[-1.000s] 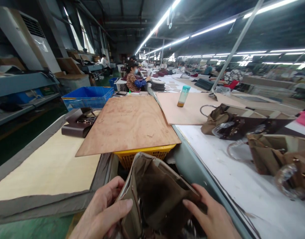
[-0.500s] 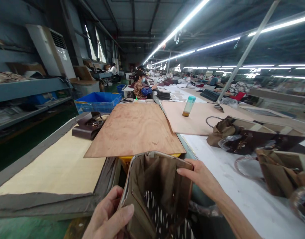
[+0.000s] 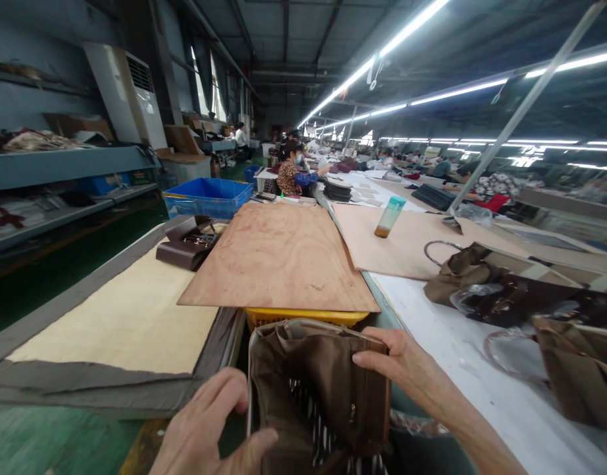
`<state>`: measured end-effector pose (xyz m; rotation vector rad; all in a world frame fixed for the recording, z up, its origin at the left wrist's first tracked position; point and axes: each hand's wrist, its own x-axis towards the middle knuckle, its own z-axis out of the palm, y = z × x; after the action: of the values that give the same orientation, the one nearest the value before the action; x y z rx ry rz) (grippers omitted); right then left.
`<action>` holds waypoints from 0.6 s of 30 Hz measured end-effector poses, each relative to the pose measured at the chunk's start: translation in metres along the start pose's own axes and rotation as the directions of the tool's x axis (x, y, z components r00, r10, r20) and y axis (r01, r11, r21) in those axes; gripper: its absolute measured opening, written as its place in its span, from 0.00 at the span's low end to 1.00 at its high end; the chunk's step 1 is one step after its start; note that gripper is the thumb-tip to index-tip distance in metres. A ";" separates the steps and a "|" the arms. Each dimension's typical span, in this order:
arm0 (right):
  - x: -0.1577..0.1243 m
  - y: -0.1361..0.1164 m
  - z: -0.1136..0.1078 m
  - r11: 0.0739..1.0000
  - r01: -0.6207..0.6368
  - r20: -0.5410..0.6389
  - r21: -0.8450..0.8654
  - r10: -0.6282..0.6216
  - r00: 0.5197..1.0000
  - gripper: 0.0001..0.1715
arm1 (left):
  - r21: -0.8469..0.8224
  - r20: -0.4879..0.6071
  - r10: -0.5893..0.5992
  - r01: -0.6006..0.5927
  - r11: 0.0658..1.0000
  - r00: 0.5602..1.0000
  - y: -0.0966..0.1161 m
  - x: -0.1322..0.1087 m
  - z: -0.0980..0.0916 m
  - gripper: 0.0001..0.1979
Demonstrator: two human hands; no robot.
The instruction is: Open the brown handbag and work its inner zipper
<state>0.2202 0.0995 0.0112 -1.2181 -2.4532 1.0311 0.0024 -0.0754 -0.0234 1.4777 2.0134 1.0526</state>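
Brown bag (image 3: pixel 328 382) held open at bottom centre, just in front of yellow basket (image 3: pixel 303 318) that sits under plywood board (image 3: pixel 281 257); striped fabric (image 3: pixel 328 442) shows inside it. Left hand (image 3: pixel 209 429) closed round the bag's left edge with thumb across the front, right hand (image 3: pixel 407 366) pinching the top right rim. More bags (image 3: pixel 481 277) lie on white table (image 3: pixel 462 369) to the right, and bottle (image 3: pixel 390 216) stands on pale sheet (image 3: pixel 407 247), well apart.
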 end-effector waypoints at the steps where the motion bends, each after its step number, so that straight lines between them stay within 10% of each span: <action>1: 0.000 -0.001 0.001 1.000 0.000 0.002 -0.001 0.000 1.000 0.09 | 0.078 -0.082 0.127 -0.120 0.990 0.989 0.005 0.006 -0.002 0.10; 5: -0.003 -0.004 0.004 0.988 -0.008 0.049 0.153 0.000 0.999 0.08 | 0.190 -0.061 0.451 -0.434 0.881 0.890 0.020 0.046 0.007 0.10; 11: -0.008 0.007 -0.004 0.937 -0.077 0.133 0.341 0.033 0.991 0.12 | -0.014 0.271 0.389 -0.400 0.916 0.881 0.021 0.100 0.026 0.04; 18: 0.001 0.021 -0.023 0.871 -0.076 0.237 0.485 -0.048 0.970 0.14 | -0.153 0.402 0.341 -0.305 0.940 0.850 0.037 0.106 0.018 0.07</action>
<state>0.2436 0.1206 0.0139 -0.9830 -2.1266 1.7653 0.0021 0.0347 0.0043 1.8566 1.4327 0.8288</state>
